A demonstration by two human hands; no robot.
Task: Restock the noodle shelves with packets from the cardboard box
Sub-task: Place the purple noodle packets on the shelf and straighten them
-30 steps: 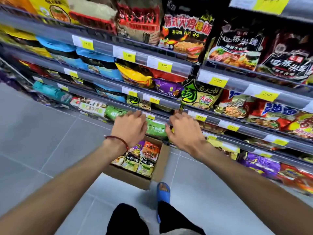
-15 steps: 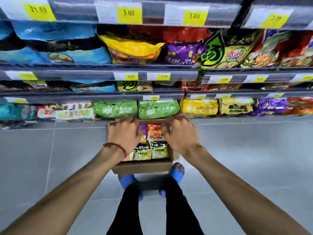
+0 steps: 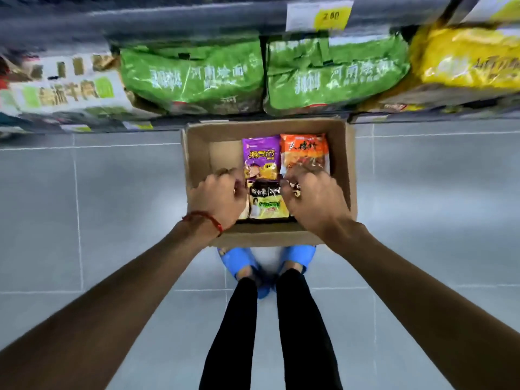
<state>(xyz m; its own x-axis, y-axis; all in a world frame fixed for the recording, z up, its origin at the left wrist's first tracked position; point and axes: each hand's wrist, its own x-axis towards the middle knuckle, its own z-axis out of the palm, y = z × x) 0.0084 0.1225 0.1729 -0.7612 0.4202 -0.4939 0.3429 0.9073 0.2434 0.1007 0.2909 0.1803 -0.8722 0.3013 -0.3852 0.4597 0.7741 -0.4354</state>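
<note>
Spotter: Both hands had dropped from the far rim of the cardboard box [image 3: 197, 153] into its near half since half a second before. View had tipped down too, and the upper shelves were gone from sight.

Recorder: Hand state?

Spotter: Left hand [image 3: 218, 198], red cord [image 3: 208, 220] at the wrist, fingers curled down at the box's near-left corner. Right hand [image 3: 312, 198], fingers curled over the near-right corner, tips on a dark packet [image 3: 295, 189] that was mostly hidden. Could not tell whether either hand had closed on a packet or only touched one.

Recorder: Contents?

Spotter: Purple packet [image 3: 261, 156] at the far middle. Orange packet [image 3: 305, 149] touching its right side, in the far-right corner. Black-and-yellow packet [image 3: 267, 202] at the near edge, between the two hands. Bare cardboard at the far-left corner.

Recorder: Box position?

Spotter: On the grey tiled floor [image 3: 112, 192], far edge just beside the lowest shelf [image 3: 422, 117]. Blue slippers [image 3: 298, 256] at its near edge. On that shelf, two green packs [image 3: 194, 77] sat side by side beyond the box, with a yellow pack [image 3: 467, 60] to their right and a white-and-green pack [image 3: 64, 88] to their left. Yellow price tag [image 3: 319, 16] on the rail above, print blurred.
</note>
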